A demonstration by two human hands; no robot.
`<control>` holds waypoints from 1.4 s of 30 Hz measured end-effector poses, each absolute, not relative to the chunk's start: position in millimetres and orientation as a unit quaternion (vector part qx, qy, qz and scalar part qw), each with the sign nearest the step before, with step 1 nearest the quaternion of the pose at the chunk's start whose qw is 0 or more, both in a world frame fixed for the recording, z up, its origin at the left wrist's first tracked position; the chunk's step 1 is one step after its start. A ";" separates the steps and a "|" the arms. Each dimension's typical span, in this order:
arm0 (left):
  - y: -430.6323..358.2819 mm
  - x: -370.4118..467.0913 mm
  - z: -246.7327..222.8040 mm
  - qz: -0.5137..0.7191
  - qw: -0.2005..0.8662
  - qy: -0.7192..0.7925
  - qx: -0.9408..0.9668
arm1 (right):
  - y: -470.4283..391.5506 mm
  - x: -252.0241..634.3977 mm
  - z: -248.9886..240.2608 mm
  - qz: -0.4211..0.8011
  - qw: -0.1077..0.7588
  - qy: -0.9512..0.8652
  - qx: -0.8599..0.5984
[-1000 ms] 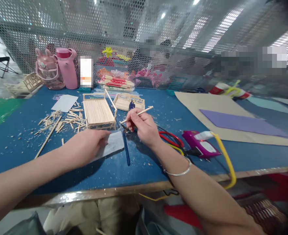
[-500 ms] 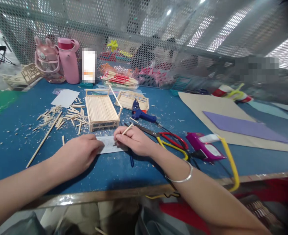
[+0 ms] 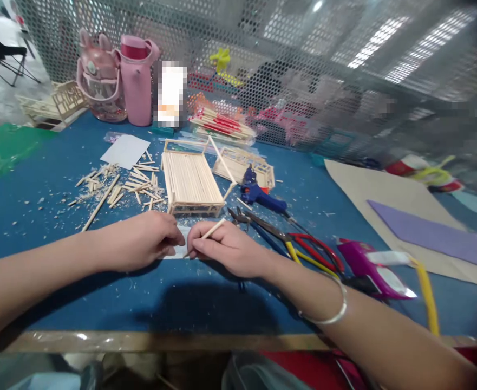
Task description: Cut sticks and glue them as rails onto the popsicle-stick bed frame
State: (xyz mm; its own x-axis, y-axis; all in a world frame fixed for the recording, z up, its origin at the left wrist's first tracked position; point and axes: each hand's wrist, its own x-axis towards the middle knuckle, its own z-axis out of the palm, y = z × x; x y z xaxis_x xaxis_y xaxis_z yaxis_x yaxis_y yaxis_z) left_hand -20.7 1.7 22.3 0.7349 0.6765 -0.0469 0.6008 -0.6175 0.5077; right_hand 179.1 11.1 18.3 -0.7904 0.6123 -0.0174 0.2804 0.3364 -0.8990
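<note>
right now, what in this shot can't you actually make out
All in the head view:
Most of the white paper: covered by the left hand and right hand.
Part of the wooden stick: inside the right hand's fingers.
Part of the small wooden frame: behind the blue glue gun.
Bright upright panel: contents pixelated.
Green plastic sheet: cut off by the left edge.

The person has one left hand [image 3: 146, 241], one right hand [image 3: 230, 246], one silver bangle [image 3: 330, 323] and one held wooden stick [image 3: 214, 228]. There are three stick-built models [image 3: 189, 179], two drink bottles [image 3: 136, 92], two white papers [image 3: 126, 151], one glue gun [image 3: 265, 197], one pair of scissors [image 3: 287, 236], one pair of pliers [image 3: 242, 218], one purple sheet [image 3: 433, 233] and one tan sheet [image 3: 368, 181].
</note>
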 end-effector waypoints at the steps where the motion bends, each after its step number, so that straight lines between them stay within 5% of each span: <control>1: 1.9 -23.1 21.8 0.080 0.262 0.348 0.897 | 12.6 178.2 18.4 0.500 0.168 -0.802 -0.279; 13: 1.7 -33.7 16.9 0.119 0.282 0.355 0.883 | 15.8 179.6 9.2 0.361 0.161 -0.903 -0.171; 42: -0.9 -33.6 15.6 0.124 0.274 0.376 0.876 | 19.6 177.3 15.2 0.392 0.107 -0.904 -0.135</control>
